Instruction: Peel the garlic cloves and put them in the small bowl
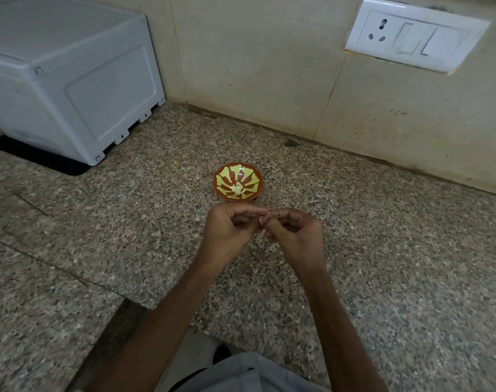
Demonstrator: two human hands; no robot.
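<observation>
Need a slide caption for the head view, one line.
Left hand and right hand pinch a garlic clove near the small bowl holding peeled cloves on a speckled counter.

Glossy glazed bowl (238, 181) on speckled polished stone counter (382, 250); matt plastic box (71, 80).

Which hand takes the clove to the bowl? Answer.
Left, probably: both hands pinch the garlic clove, but the left hand sits before the small bowl, the right hand off to its side.

You face a speckled granite bench (382, 250) — at its far left a pale grey plastic appliance (71, 80) stands on a black mat (43, 162). Upper right on the beige tiled wall (255, 66) sits a white socket-and-switch plate (413, 35).
</observation>
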